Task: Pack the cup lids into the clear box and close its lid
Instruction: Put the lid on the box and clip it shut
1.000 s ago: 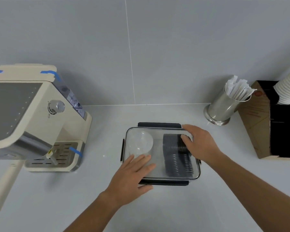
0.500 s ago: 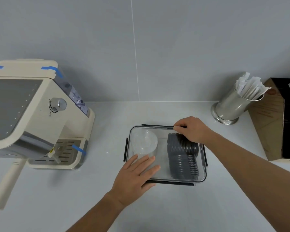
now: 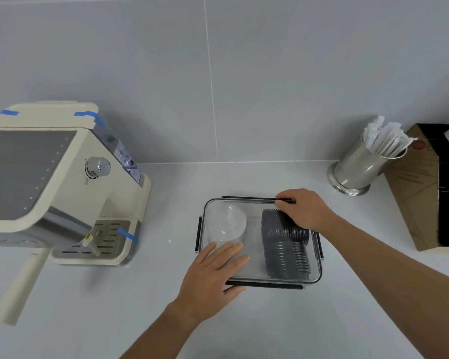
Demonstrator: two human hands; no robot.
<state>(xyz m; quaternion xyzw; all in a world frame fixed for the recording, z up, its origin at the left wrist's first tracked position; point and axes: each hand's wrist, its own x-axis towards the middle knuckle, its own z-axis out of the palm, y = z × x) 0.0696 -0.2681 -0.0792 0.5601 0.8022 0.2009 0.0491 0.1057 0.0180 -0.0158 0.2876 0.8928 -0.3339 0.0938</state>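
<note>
The clear box (image 3: 317, 268) sits on the counter with its transparent lid lying on top. Inside, a stack of dark cup lids (image 3: 285, 252) lies on its side at the right and clear dome lids (image 3: 226, 224) sit at the left. My left hand (image 3: 210, 275) lies flat, fingers spread, on the lid's near left corner. My right hand (image 3: 305, 209) rests at the far right edge, its fingertips on the black rear latch (image 3: 246, 198). The front latch (image 3: 270, 285) and the left latch (image 3: 198, 237) show as black strips.
A cream espresso machine (image 3: 57, 182) with blue tape stands at the left. At the back right are a steel cup of paper-wrapped sticks (image 3: 360, 167) and a brown cardboard holder (image 3: 420, 190) with white cups.
My right hand slid from the lid's right side to the far edge and onto the rear latch, which folded down against the box. My left hand stayed flat on the lid.
</note>
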